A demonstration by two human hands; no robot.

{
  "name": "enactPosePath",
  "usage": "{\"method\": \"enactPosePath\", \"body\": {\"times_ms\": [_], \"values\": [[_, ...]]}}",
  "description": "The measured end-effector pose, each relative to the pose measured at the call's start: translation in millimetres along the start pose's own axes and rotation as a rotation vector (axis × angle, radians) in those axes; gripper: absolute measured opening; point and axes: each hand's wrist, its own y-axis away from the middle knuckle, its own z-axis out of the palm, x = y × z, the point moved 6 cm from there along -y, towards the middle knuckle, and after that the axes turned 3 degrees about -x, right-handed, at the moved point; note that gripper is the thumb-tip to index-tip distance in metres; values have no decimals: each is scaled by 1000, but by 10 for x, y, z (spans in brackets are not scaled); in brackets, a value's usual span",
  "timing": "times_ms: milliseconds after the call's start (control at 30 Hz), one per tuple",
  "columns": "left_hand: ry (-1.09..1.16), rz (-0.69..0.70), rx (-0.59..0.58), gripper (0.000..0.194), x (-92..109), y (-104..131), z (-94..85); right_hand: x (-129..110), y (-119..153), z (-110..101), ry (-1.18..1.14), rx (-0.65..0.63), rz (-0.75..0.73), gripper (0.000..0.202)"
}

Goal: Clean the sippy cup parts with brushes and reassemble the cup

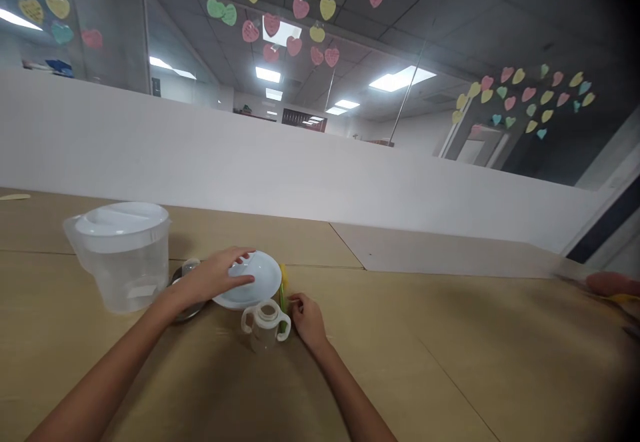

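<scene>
My left hand reaches over a white bowl, thumb and fingers spread apart above its left side. Whether the fingertips touch the bowl I cannot tell. In front of the bowl stands a clear cup with two white handles and an open top. A slim green and yellow object lies just right of the bowl and partly behind the cup's handle. Beside it, low over the table, is my right hand, its fingers curled in; what is between them is hidden. A round metal dish is partly covered by my left wrist.
A translucent pitcher with a white lid stands on the left of the brown table. A small clear item is behind my left wrist. A low white partition runs along the back. A blurred reddish object is at far right.
</scene>
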Motion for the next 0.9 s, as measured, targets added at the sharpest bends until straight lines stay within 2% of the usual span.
{"method": "enactPosePath", "body": {"times_ms": [67, 133, 233, 333, 467, 567, 667, 767, 833, 900], "values": [[1, -65, 69, 50, -359, -30, -150, 7, -55, -57, -53, 43, -19, 31], [-69, -113, 30, 37, -713, -87, -181, -31, -142, -141, -107, 98, -32, 31], [-260, -228, -77, 24, -1162, -187, -113, -224, -316, -259, -156, 150, -78, 29], [-381, -344, -123, 21, -1425, -276, -20, -564, -515, -261, -167, 96, -157, 28], [-400, -410, -115, 19, -1513, -341, 70, -1047, -753, -7, -117, -143, -277, 28], [-353, -435, -148, 18, -1521, -332, 148, -1245, -879, 288, 28, -352, -328, 30], [-339, -442, -139, 16, -1559, -313, 218, -1280, -953, 531, 142, -510, -359, 35], [-322, -444, -126, 16, -1645, -317, 302, -1228, -971, 659, 153, -612, -347, 36], [-301, -452, -130, 19, -1695, -324, 348, -1193, -961, 683, 143, -634, -322, 35], [-291, -451, -138, 20, -1702, -320, 354, -1173, -960, 654, 101, -591, -280, 31]]}}
